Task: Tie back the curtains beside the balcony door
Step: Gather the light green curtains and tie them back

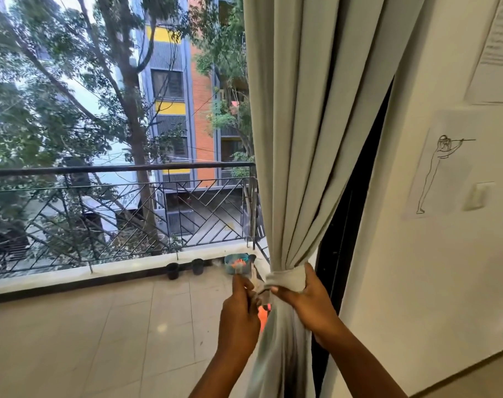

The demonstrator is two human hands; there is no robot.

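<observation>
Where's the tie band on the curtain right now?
In the head view, low and right of centre, the tie band wraps the gathered curtain, gripped by the right hand, beside the left hand.

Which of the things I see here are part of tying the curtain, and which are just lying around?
Part of the job: the curtain, the tie band wrapped round it, the left hand pulling the band's end, the right hand gripping the band.

Just around: two dark pots, a teal pot, the railing, the drawing on the wall.
</observation>
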